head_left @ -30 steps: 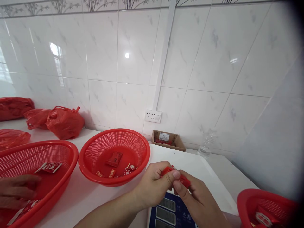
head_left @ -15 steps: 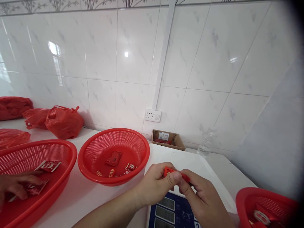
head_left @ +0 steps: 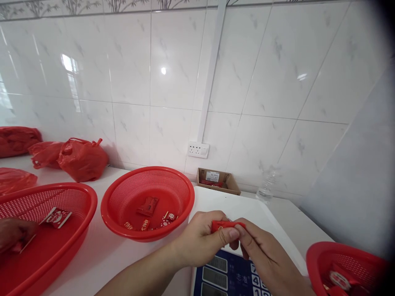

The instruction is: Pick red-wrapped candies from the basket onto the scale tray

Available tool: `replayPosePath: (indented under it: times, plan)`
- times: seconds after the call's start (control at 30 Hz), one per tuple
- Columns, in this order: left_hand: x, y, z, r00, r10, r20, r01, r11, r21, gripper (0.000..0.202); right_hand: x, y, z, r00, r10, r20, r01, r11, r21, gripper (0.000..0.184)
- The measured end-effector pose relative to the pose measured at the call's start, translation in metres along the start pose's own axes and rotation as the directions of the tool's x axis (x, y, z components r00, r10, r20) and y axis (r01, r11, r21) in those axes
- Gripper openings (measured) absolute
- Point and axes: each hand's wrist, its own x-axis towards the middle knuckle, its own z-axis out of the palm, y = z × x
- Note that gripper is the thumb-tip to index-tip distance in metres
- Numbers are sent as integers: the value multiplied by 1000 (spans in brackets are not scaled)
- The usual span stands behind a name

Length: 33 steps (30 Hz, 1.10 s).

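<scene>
- Head view, since half a second ago: levelling the red packet (head_left: 222,225) between both hands, and uncovering more of the number keys (head_left: 256,280).
- With the left hand (head_left: 200,240): pinching the packet's left part narrowly, crossing its lower edge with the thumb.
- With the right hand (head_left: 262,250): pinching the packet's right end, setting the thumb near its upper edge; not making out all the fingers behind.
- Holding both hands close together in front of the scale's white pan (head_left: 222,201), partly covering the blue panel (head_left: 237,265).
- In the left basket (head_left: 92,197): also noting a co-worker's hand (head_left: 18,234), now drawing back leftward, apparently grasping something red, mostly hidden; seeing a red-and-white packet (head_left: 57,217) lying apart from it.
- In the middle basket (head_left: 120,185): finding no visible shift; seeing a flat wrapped packet (head_left: 148,205) and small gold-lettered packets (head_left: 145,224).
- Meaning for the work: judging the handling as being in progress, changing only the packet's angle and the thumb placement, keeping it up in both hands rather than laying it down.
</scene>
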Motion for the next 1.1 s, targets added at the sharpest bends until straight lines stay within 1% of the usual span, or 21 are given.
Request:
replayPosePath:
  times: [0.1, 0.17, 0.23, 0.27, 0.3, 0.33, 0.37, 0.43, 0.47, 0.5, 0.53, 0.63, 0.7, 0.77, 0.8, 0.87, 1.0, 1.1]
  plan:
    - [-1, 1, -1, 1000, 11, -4, -11, 1000, 22, 42, -1, -3, 6, 1000, 3, -26, -3, 1000, 2, 45]
    - [-1, 2, 0, 1000, 5, -26, -4, 999, 33, 42, 0, -3, 8, 998, -2, -67, 1, 1000, -27, 44]
    - [1, 4, 1, 995, 24, -94, -19, 999, 47, 40, 2, 0, 5, 992, -11, -127, -2, 994, -106, 42]
    - [1, 5, 1, 988, 44, -146, -38, 998, 43, 38, 3, 4, 2, 984, -5, -177, -24, 987, -160, 42]
    - [3, 6, 0, 974, 70, -213, -65, 997, 30, 36, 5, 9, -3, 974, 11, -227, -61, 975, -214, 43]
    - [4, 7, -1, 952, 96, -291, -98, 995, 8, 33, 7, 15, -8, 956, 40, -291, -119, 958, -260, 44]
    - [4, 9, -4, 921, 116, -371, -134, 991, -21, 31, 9, 22, -14, 933, 79, -351, -190, 937, -294, 45]
    - [6, 12, -11, 855, 139, -500, -205, 976, -79, 27, 12, 37, -24, 897, 162, -411, -315, 888, -336, 45]
    - [6, 14, -14, 827, 145, -543, -237, 966, -103, 24, 12, 44, -27, 890, 202, -409, -361, 860, -361, 44]
    - [6, 15, -16, 810, 146, -568, -262, 957, -128, 22, 13, 51, -29, 888, 241, -391, -399, 827, -396, 44]
    - [5, 17, -18, 802, 148, -579, -281, 948, -147, 19, 13, 56, -30, 889, 277, -365, -427, 791, -439, 43]
    - [2, 22, -19, 798, 170, -578, -323, 931, -173, 14, 13, 67, -26, 892, 358, -277, -452, 700, -553, 42]
    - [-1, 24, -17, 802, 194, -565, -340, 926, -165, 13, 13, 69, -21, 890, 383, -247, -452, 666, -593, 38]
    - [-4, 26, -14, 802, 221, -554, -350, 926, -138, 14, 12, 68, -18, 887, 393, -242, -454, 647, -613, 31]
    - [-5, 27, -14, 801, 233, -551, -354, 927, -123, 14, 11, 68, -16, 889, 389, -240, -449, 643, -621, 29]
    - [-6, 28, -13, 798, 249, -549, -359, 928, -100, 14, 10, 66, -12, 907, 358, -223, -414, 656, -631, 32]
    - [-7, 28, -13, 800, 252, -544, -354, 931, -88, 14, 7, 65, 5, 961, 247, -125, -268, 718, -642, 38]
    - [-8, 27, -12, 811, 256, -526, -353, 931, -93, 14, 7, 64, 21, 975, 217, -47, -193, 725, -661, 48]
